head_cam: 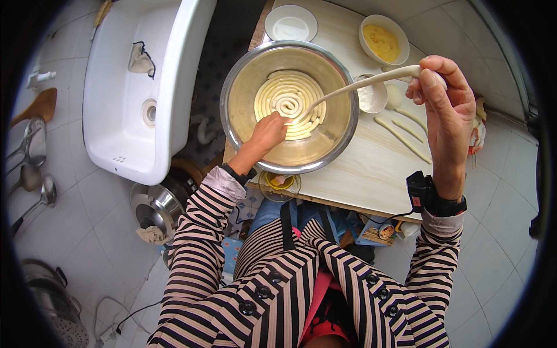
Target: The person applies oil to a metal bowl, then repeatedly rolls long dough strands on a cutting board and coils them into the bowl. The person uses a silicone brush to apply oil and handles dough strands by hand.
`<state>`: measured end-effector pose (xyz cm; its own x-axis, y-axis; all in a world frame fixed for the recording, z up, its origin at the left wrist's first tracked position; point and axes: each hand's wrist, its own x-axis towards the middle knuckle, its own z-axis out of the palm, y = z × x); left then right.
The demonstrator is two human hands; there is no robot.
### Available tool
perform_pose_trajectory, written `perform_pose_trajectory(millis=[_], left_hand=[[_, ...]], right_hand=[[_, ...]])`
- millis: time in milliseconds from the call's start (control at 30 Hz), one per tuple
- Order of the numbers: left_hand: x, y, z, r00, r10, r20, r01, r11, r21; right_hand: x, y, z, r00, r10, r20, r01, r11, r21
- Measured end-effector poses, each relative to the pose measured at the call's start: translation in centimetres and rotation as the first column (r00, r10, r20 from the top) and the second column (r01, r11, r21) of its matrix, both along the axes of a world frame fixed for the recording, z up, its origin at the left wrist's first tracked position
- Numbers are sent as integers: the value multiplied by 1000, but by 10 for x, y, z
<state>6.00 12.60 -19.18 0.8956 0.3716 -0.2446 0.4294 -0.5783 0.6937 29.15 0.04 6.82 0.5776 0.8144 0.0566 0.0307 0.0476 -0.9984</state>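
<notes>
A long dough rope (365,81) runs from my raised right hand (448,93) down into a wide steel bowl (235,82). My right thumb and fingers pinch its upper end, above the right side of the table. Inside the bowl lies a flat spiral of dough strands (270,91), shiny and pale yellow, with a whiter coil at its centre. My left hand (270,130) reaches over the bowl's near left rim, its fingertips closed at the rope's lower end on the spiral. The undersides of those fingers are hidden.
Loose dough strips (402,139) lie on the table (348,174), right of the bowl. Behind them are a dish of white powder (370,98), a bowl with yellow food (382,42) and a white bowl (291,24). A white sink (163,87) stands left; a glass bowl (280,187) sits in front.
</notes>
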Motion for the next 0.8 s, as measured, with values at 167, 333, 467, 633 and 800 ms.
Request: perform_pose_trajectory(millis=[167,333,467,633,800], left_hand=[[1,-2,4,996,85,19,-83,992,-95],[3,4,11,983,91,-161,-119,977,-175],[2,5,9,999,28,-38,-33,987,-157],[1,-1,4,994,32,-106,-48,986,-157],[-1,-3,5,997,6,-77,-18,987,-157]], right_hand=[[5,5,0,1000,2,28,-2,1000,-2],[7,15,-5,999,25,25,-24,999,-27],[6,26,-10,999,15,34,-14,999,-34],[14,34,-7,995,24,97,-27,999,27],[18,23,0,995,-22,99,16,998,52]])
